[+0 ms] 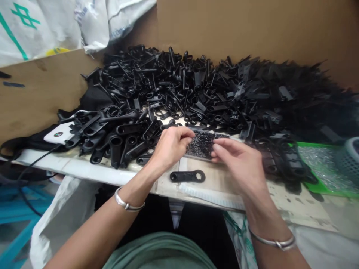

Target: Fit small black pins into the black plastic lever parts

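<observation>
My left hand [171, 145] and my right hand [238, 160] meet at a small flat heap of tiny black pieces [202, 144] on the white table [84, 170]. Fingertips of both hands touch that heap; whether either pinches a piece I cannot tell. A single black plastic link [187, 176] with a ring at each end lies flat on the table just below my hands. Behind them spreads a big pile of the same black plastic parts [174, 93].
A white phone [58, 133] with a cable lies at the left edge of the pile. A green tray [322, 164] with small silvery bits stands at the right, next to a grey basket [350, 157]. Cardboard walls [252, 30] close the back.
</observation>
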{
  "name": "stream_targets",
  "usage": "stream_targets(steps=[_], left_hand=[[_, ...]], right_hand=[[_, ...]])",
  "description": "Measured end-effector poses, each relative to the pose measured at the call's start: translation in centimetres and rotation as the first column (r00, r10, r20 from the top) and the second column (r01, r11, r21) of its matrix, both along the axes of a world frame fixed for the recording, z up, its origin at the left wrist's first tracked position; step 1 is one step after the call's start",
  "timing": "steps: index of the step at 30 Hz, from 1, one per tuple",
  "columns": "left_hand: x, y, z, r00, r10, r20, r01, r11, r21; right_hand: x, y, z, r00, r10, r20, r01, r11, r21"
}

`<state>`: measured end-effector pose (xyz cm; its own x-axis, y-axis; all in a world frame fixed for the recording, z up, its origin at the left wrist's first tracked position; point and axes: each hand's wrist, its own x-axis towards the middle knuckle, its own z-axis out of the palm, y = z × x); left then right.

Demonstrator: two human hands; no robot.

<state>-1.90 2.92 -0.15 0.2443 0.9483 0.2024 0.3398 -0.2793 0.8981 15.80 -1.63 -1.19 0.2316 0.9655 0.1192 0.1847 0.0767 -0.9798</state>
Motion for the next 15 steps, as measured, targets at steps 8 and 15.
stream_targets(steps=[8,15], left_hand=[[-4.8,-3.6,0.1,0.737,0.010,-0.676,0.200,0.952,0.232],[-6.2,-4.6,-0.8,0.616,0.067,-0.785,0.221,0.942,0.254]], right_hand=[[2.3,-3.5,-0.7,0.992,0.024,0.126,-0.014,0.997,-0.079],[0.8,-5.0,-0.8,0.988,0.094,0.126,-0.078,0.989,-0.127]])
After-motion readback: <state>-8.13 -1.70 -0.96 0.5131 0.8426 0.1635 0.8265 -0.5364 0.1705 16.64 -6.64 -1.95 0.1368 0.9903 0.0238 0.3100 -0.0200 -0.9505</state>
